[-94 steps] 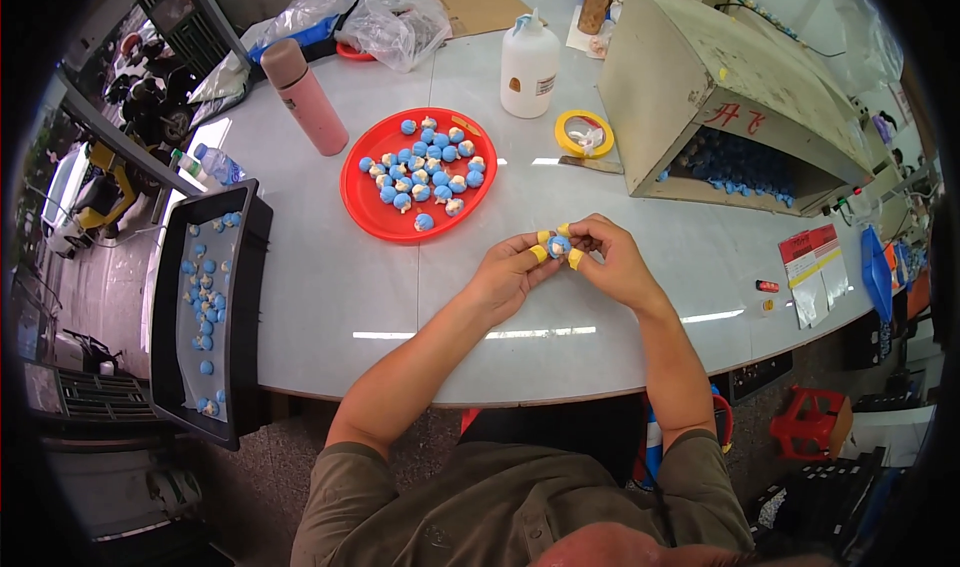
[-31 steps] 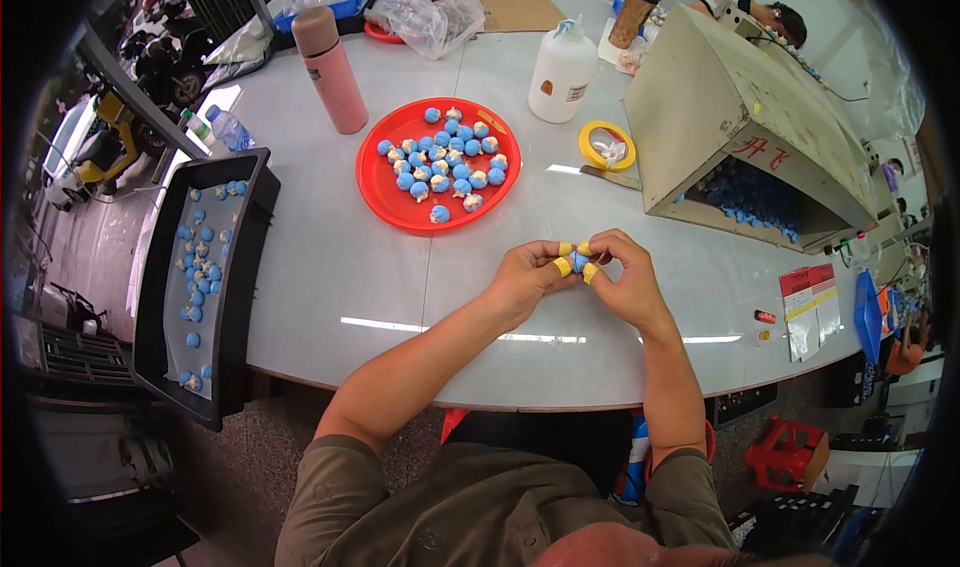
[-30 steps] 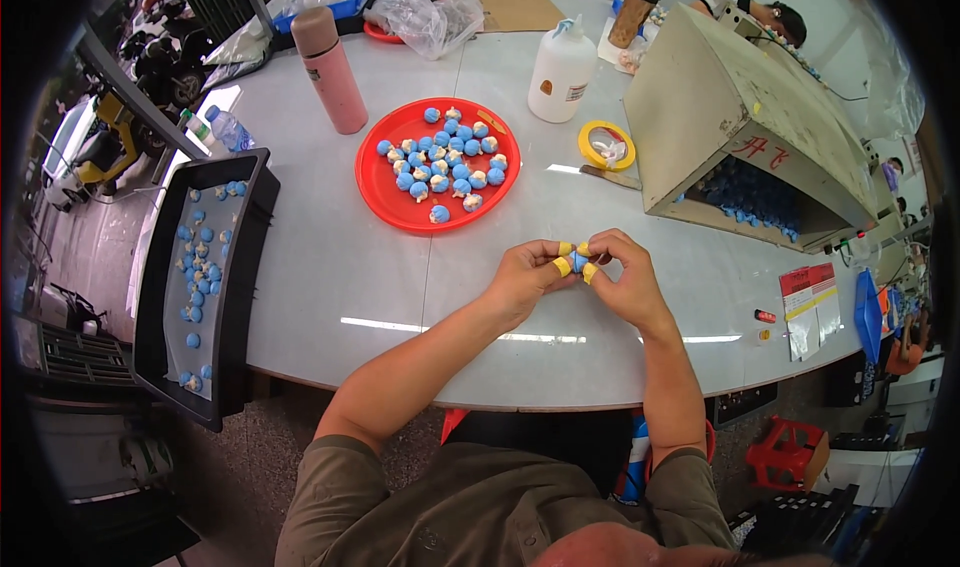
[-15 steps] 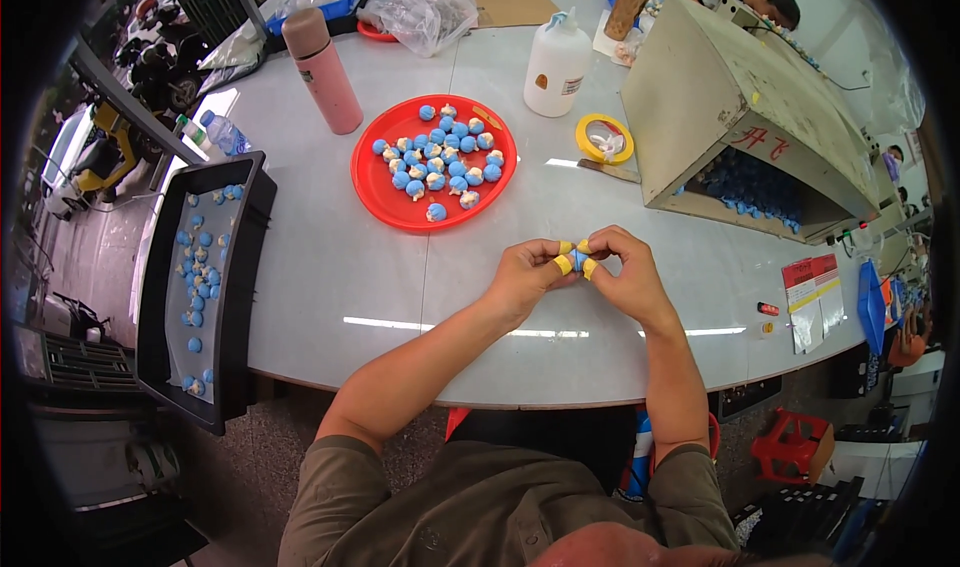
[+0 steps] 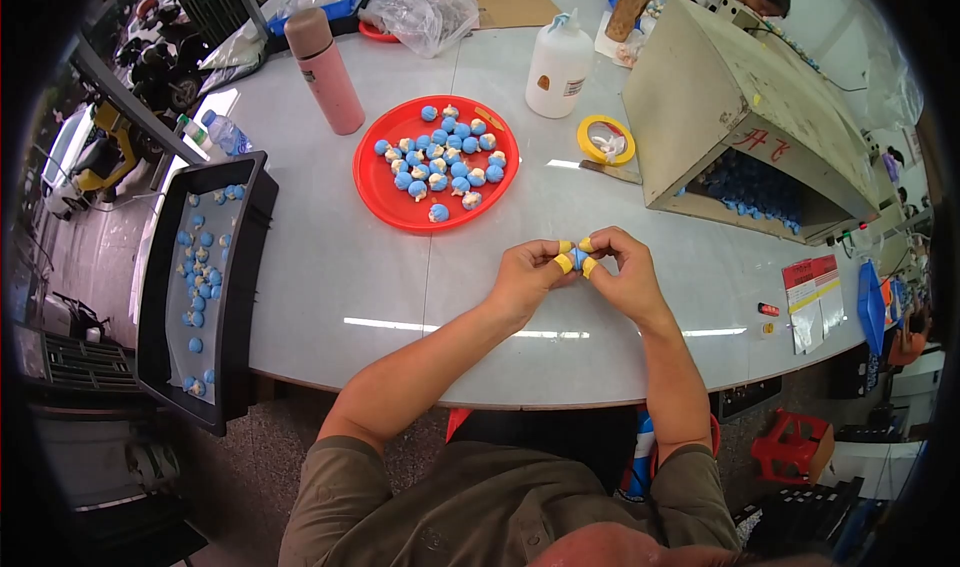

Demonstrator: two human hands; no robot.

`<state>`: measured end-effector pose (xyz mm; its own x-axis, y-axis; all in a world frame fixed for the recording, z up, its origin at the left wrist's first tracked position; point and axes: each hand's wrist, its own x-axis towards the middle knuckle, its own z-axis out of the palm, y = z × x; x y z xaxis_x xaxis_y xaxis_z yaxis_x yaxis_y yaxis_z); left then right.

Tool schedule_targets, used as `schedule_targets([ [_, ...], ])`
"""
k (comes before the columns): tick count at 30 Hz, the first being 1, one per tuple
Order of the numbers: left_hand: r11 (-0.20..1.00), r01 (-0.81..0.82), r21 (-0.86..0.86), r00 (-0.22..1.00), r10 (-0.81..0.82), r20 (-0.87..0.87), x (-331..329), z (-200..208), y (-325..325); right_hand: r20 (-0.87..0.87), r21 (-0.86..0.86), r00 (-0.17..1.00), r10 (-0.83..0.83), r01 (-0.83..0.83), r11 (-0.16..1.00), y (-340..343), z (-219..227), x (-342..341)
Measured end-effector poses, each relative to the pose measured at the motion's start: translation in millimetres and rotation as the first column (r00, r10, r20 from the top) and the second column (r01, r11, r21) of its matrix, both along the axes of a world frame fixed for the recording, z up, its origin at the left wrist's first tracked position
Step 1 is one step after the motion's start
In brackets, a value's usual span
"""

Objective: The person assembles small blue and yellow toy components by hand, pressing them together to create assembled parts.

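A small blue piece (image 5: 578, 259) is pinched between my two hands above the near part of the table; most of it hides behind the fingertips. My left hand (image 5: 528, 275) grips it from the left with thumb and forefinger. From the right, my right hand (image 5: 627, 275) pinches the same piece. Yellow tape wraps the thumb and forefinger tips of both hands. Beyond them sits a round red tray (image 5: 375, 199) holding several small blue and cream balls (image 5: 438, 213), spread over its middle.
At left stands a long black bin (image 5: 232, 337) with more such balls. A pink flask (image 5: 331, 87), a white bottle (image 5: 558, 67) and a yellow tape roll (image 5: 606, 141) stand farther back. A beige metal box (image 5: 745, 97) with blue pieces inside fills the right; a person sits behind it.
My hands hold nearly the same place, with only a slight shift of the fingers around the blue piece. The person behind the box has leaned slightly left.
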<state>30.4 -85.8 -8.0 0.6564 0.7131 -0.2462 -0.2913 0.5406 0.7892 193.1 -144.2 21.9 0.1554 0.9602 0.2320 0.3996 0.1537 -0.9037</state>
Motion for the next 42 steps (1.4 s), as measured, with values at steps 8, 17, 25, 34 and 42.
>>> schedule_targets([
  [8, 0.998, 0.000, -0.064, 1.000, 0.001, 0.026, -0.5, -2.9, 2.9, -0.012, -0.031, 1.000, -0.002, 0.002, 1.000, 1.3, 2.9, -2.3],
  [17, 0.999, 0.024, -0.046, 1.000, -0.023, 0.019, 0.7, -3.4, 2.1, -0.048, -0.048, 0.998, 0.039, -0.042, 0.998, -1.4, 5.8, 1.5],
  [25, 0.999, 0.027, -0.017, 1.000, -0.027, -0.009, 0.8, -2.4, 1.5, 0.080, -0.009, 0.994, 0.078, -0.078, 0.997, -2.9, 11.6, 2.1],
  [34, 0.994, 0.090, -0.058, 0.996, -0.091, -0.001, -1.7, 1.8, 5.6, -0.080, -0.089, 0.996, 0.030, -0.037, 0.995, 0.0, 6.9, 3.5],
  [42, 0.973, 0.111, -0.200, 0.993, -0.116, -0.013, -4.7, 14.8, 6.5, -0.330, -0.350, 0.944, -0.018, -0.105, 0.931, -0.3, 7.0, 2.0],
])
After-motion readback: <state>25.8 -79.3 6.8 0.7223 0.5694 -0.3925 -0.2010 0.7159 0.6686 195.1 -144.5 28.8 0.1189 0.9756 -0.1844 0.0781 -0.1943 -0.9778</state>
